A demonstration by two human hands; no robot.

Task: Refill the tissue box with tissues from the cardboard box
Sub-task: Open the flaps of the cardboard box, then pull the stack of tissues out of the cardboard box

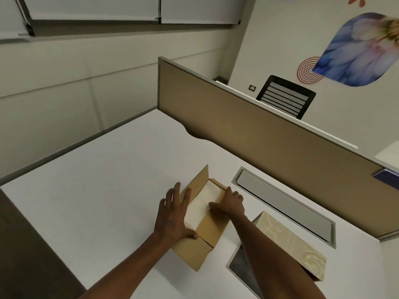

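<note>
A brown cardboard box [201, 242] lies open on the white desk [97, 201], its flaps spread. A white stack of tissues [201, 207] shows inside it. My left hand [173, 214] lies flat over the left flap and the box's near corner, fingers spread. My right hand [230, 205] presses on the right flap, thumb touching the tissues. To the right stands the cream embossed tissue box [295, 244], tipped open with its grey base panel [239, 264] beside it; my right forearm hides part of both.
A grey cable-tray lid [282, 203] is set into the desk behind the boxes. A tan partition [259, 134] bounds the desk at the back, with a black mesh chair [285, 97] beyond it. The desk's left edge drops to dark floor.
</note>
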